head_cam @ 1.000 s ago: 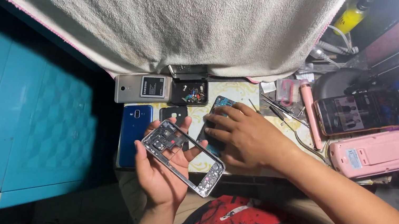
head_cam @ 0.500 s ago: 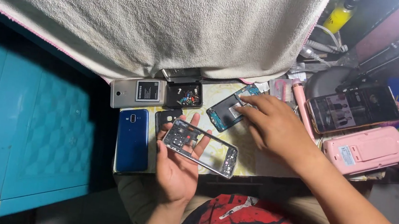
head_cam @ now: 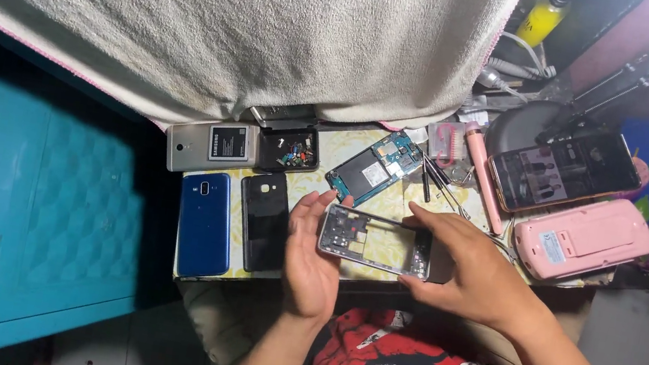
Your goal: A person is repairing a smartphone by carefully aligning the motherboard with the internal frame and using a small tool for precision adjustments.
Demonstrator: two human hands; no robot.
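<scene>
Both hands hold a silver phone middle frame (head_cam: 374, 242) flat over the small work board (head_cam: 338, 152). My left hand (head_cam: 311, 256) grips its left end, and my right hand (head_cam: 473, 272) pinches its right end. A green-blue phone circuit board (head_cam: 373, 166) lies just beyond the frame. To the left rest a black phone back cover (head_cam: 262, 220) and a blue phone (head_cam: 204, 223).
A silver phone body with a battery (head_cam: 211, 147) and a black tray of small parts (head_cam: 289, 151) lie at the back. Tweezers (head_cam: 439, 182), a lit smartphone (head_cam: 563, 169), a pink device (head_cam: 582, 238) and a pink tool (head_cam: 480, 177) are at right. A towel (head_cam: 221, 14) hangs above.
My right hand left the circuit board on the work board and came back to grip the frame's right end. My left hand turned the frame level.
</scene>
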